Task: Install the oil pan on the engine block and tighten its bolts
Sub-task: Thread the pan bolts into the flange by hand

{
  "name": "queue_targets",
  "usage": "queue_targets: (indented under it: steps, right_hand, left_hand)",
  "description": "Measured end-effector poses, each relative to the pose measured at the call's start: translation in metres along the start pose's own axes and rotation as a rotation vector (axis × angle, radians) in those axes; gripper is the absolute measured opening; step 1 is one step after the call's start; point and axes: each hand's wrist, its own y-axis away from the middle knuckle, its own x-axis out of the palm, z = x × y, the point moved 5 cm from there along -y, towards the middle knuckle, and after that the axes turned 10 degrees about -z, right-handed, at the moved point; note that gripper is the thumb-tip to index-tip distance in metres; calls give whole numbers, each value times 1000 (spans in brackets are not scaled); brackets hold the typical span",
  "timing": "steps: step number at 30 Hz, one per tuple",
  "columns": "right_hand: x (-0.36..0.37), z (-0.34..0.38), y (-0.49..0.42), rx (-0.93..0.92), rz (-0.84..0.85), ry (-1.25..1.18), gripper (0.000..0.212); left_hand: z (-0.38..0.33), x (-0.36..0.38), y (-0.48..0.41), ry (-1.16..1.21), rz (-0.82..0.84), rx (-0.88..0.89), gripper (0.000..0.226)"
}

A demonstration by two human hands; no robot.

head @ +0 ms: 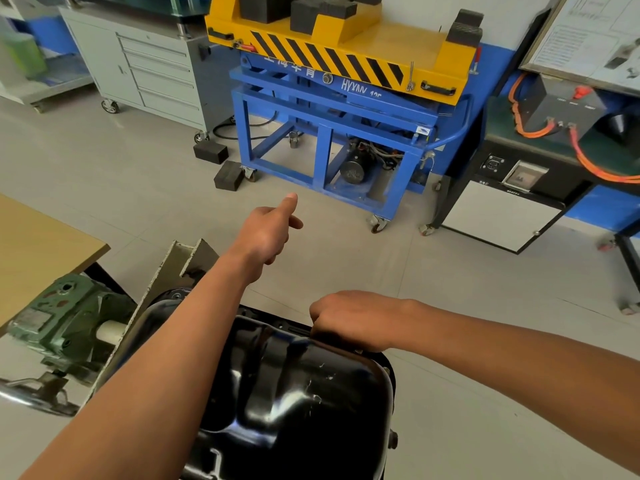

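The black pressed-steel oil pan [304, 386] sits at bottom centre of the head view, sump side up, its flange running along the far and right edges. It is mounted on a stand whose grey end plate [173, 271] rises just to its left, and a green gearbox [62, 320] lies beyond that plate. The right hand [349, 320] rests knuckles-up on the far flange of the pan. Its fingers are curled down tightly over the edge, and whether they hold a bolt or a tool cannot be told, since the palm side is hidden. The left hand [270, 233] is raised in the air beyond the pan, above the tiled floor [138, 174], touching nothing. Its thumb and forefinger are extended, the remaining fingers loosely curled, and it holds nothing. A corner of a wooden worktop [34, 244] shows at left. Farther back stand a blue wheeled lift table with a yellow hazard-striped top [346, 133] and a grey drawer cabinet on castors [152, 74]. Two black blocks [221, 164] lie on the floor between them. Orange cables [588, 161] run over a unit at right.
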Motion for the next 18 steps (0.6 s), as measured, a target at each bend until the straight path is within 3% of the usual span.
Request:
queue_targets:
  steps: [9,18]
  right_hand:
    - [-1,4,-5,26,3,154,9]
    - [-5,3,0,-8,12,-1,17]
  left_hand:
    - [-1,0,0,-7,-1,3,57]
    - [0,0,0,-2,7,3,55]
